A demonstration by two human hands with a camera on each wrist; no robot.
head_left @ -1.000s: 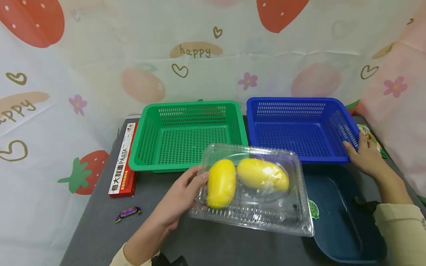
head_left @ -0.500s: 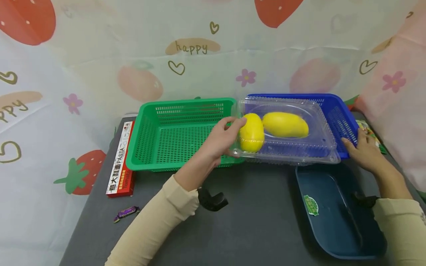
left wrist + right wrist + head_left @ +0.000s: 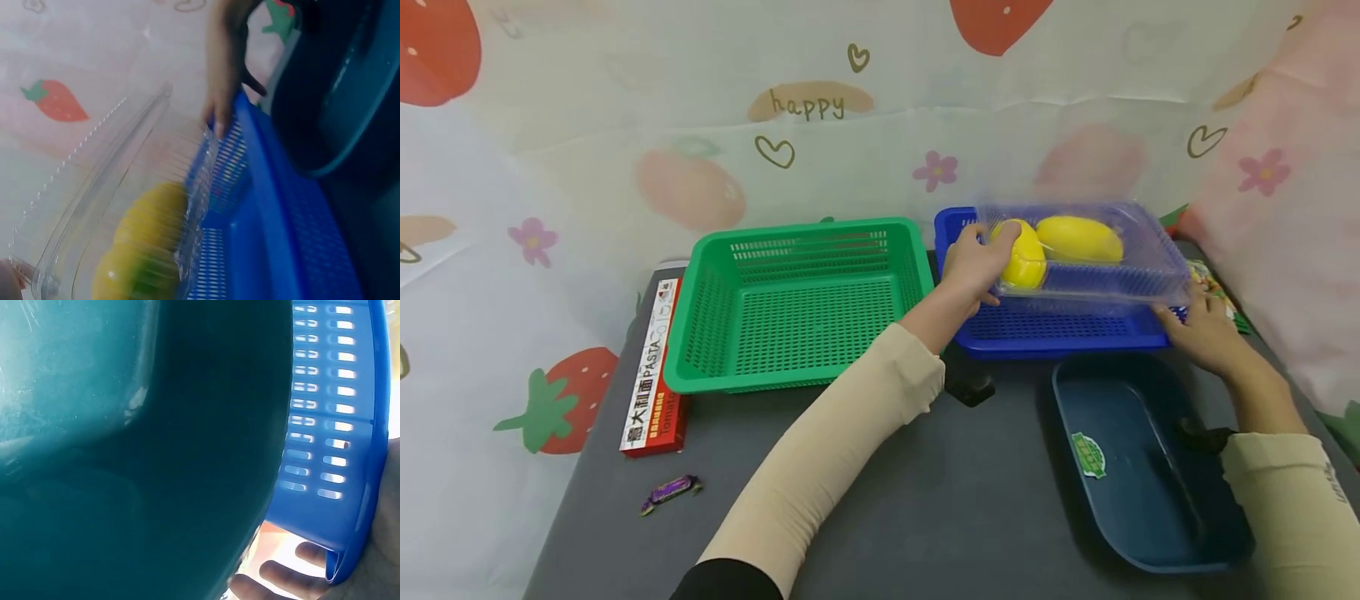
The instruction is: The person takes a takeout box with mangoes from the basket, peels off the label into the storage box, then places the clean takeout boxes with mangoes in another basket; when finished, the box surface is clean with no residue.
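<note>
My left hand (image 3: 973, 271) grips the left end of a clear plastic clamshell box (image 3: 1153, 271). Inside it lie two yellow mangoes (image 3: 1078, 239), one lengthwise and one upright beside my thumb. The box is over the blue plastic basket (image 3: 1060, 340), hiding its back part; in the left wrist view, the box (image 3: 94, 169) is tilted and blurred. At the basket's front right corner, my right hand (image 3: 1210, 333) holds the rim. The right wrist view shows fingers (image 3: 284, 575) around the outside of that corner.
Left of the blue basket stands a green basket (image 3: 808, 385). A pasta box (image 3: 655, 371) leans beside it, with a purple-wrapped candy (image 3: 672, 492) in front. A dark teal tray (image 3: 1138, 508) sits before the blue basket. A colourful packet (image 3: 1240, 321) lies behind my right hand.
My left hand has carried the clear box of mangoes away from me and to the right, from in front of the baskets to over the blue one. My right hand has stayed on the basket.
</note>
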